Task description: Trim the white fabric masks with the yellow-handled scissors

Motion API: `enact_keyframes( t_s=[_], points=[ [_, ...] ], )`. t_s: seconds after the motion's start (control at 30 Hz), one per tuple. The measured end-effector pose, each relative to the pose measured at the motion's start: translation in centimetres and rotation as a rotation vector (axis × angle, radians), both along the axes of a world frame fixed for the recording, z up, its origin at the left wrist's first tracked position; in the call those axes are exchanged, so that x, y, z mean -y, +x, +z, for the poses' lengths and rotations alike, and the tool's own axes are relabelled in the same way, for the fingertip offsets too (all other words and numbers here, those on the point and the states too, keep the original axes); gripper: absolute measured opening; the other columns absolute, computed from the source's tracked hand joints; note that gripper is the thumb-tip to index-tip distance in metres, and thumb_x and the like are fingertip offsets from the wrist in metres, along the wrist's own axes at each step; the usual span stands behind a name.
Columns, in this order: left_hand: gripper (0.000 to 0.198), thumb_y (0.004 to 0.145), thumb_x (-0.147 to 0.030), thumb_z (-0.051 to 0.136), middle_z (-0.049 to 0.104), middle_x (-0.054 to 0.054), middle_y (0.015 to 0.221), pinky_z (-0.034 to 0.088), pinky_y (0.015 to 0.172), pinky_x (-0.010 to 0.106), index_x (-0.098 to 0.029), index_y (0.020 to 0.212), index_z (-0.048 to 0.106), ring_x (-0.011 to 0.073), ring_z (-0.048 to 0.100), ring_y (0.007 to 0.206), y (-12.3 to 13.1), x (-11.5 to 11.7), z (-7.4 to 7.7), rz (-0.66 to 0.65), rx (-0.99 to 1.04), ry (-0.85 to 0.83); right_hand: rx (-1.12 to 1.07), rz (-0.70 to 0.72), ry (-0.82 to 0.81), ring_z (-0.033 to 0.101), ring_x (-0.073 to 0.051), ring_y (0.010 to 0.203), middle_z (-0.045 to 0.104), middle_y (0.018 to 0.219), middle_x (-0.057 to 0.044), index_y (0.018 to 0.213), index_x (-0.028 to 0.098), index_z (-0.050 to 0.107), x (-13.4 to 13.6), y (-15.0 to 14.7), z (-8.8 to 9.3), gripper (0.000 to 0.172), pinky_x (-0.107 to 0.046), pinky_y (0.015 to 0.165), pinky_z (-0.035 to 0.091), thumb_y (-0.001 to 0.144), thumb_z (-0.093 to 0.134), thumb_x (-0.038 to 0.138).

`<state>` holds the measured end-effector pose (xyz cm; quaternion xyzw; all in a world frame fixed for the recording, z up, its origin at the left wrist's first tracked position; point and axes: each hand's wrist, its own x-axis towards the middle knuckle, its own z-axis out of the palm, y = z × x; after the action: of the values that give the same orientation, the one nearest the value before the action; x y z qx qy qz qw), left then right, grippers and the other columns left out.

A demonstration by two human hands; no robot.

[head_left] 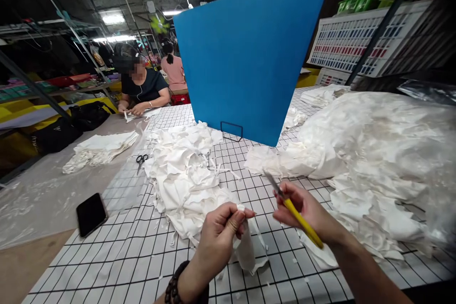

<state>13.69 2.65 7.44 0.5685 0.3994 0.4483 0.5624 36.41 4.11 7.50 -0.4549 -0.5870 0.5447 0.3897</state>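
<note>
My left hand (220,232), with a dark bead bracelet at the wrist, pinches the top of a white cloth piece (246,251) between thumb and fingers. The cloth hangs down over the table. To its right, my right hand (309,206) grips a pair of yellow-handled scissors (299,219), the metal blades pointing up and left, apart from the cloth. Beyond my left hand lies a loose heap of white cloth pieces (181,166). Small white scraps are scattered under both hands on the grid-patterned tablecloth (124,256).
A blue board (249,57) stands ahead in a black wire stand. White cloth and clear plastic (384,137) pile up on the right. Black scissors (141,162), a phone (91,214) and a cloth stack (103,148) lie left. A person (144,85) works across the table.
</note>
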Motion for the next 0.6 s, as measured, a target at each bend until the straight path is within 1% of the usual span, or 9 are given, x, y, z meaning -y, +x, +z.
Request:
enact_keyframes(
  t_s=[0.07, 0.13, 0.2, 0.33, 0.4, 0.47, 0.6],
  points=[
    [0.027, 0.093, -0.036, 0.055, 0.063, 0.004, 0.066, 0.044, 0.058, 0.023, -0.013, 0.087, 0.070, 0.0110, 0.052, 0.058, 0.1, 0.0, -0.8, -0.012, -0.040, -0.014, 0.252, 0.042, 0.031, 0.042, -0.012, 0.060, 0.047, 0.069, 0.006, 0.084, 0.025, 0.046, 1.7, 0.5, 0.8, 0.043, -0.025, 0.055, 0.035, 0.065, 0.083, 0.036],
    [0.028, 0.094, -0.036, 0.053, 0.066, 0.005, 0.074, 0.044, 0.060, 0.024, -0.013, 0.084, 0.067, 0.0112, 0.054, 0.060, 0.2, 0.2, -1.3, -0.037, -0.068, -0.002, 0.484, 0.029, 0.077, 0.046, -0.015, 0.065, 0.051, 0.073, 0.004, 0.085, 0.026, 0.048, 3.0, 0.3, 1.3, 0.044, -0.027, 0.058, 0.038, 0.063, 0.083, 0.041],
    [0.027, 0.094, -0.035, 0.052, 0.066, 0.006, 0.080, 0.045, 0.061, 0.024, -0.014, 0.084, 0.065, 0.0115, 0.055, 0.062, 0.4, 0.4, -1.5, -0.071, -0.080, 0.017, 0.612, 0.010, 0.097, 0.050, -0.017, 0.068, 0.056, 0.077, 0.003, 0.089, 0.027, 0.049, 3.6, -0.2, 1.3, 0.044, -0.029, 0.059, 0.040, 0.064, 0.080, 0.047],
    [0.025, 0.096, -0.033, 0.050, 0.064, 0.005, 0.080, 0.045, 0.061, 0.024, -0.015, 0.087, 0.065, 0.0120, 0.055, 0.065, 0.6, 0.4, -1.7, -0.111, -0.101, 0.078, 0.686, 0.013, 0.103, 0.054, -0.019, 0.070, 0.060, 0.080, 0.001, 0.092, 0.027, 0.048, 3.7, -0.9, 0.4, 0.047, -0.030, 0.061, 0.043, 0.066, 0.076, 0.053],
    [0.024, 0.096, -0.031, 0.050, 0.063, 0.004, 0.078, 0.045, 0.061, 0.023, -0.016, 0.085, 0.065, 0.0115, 0.055, 0.064, 0.6, 0.4, -1.8, -0.116, -0.118, 0.105, 0.699, 0.001, 0.117, 0.055, -0.019, 0.071, 0.061, 0.083, 0.000, 0.093, 0.026, 0.047, 3.7, -0.9, 0.1, 0.048, -0.031, 0.062, 0.044, 0.066, 0.076, 0.054],
    [0.024, 0.096, -0.030, 0.049, 0.062, 0.003, 0.077, 0.045, 0.061, 0.023, -0.016, 0.083, 0.064, 0.0112, 0.055, 0.064, 0.5, 0.3, -1.9, -0.122, -0.136, 0.115, 0.701, -0.010, 0.134, 0.056, -0.019, 0.072, 0.061, 0.084, 0.000, 0.093, 0.026, 0.047, 3.8, -1.1, 0.2, 0.049, -0.030, 0.063, 0.044, 0.066, 0.076, 0.055],
    [0.024, 0.096, -0.030, 0.049, 0.062, 0.003, 0.077, 0.045, 0.060, 0.023, -0.016, 0.083, 0.064, 0.0113, 0.055, 0.065, 0.4, 0.3, -2.1, -0.132, -0.150, 0.110, 0.694, -0.015, 0.151, 0.055, -0.018, 0.070, 0.061, 0.083, 0.000, 0.090, 0.025, 0.046, 3.9, -1.5, 1.1, 0.049, -0.029, 0.062, 0.043, 0.066, 0.075, 0.057]
  ],
)
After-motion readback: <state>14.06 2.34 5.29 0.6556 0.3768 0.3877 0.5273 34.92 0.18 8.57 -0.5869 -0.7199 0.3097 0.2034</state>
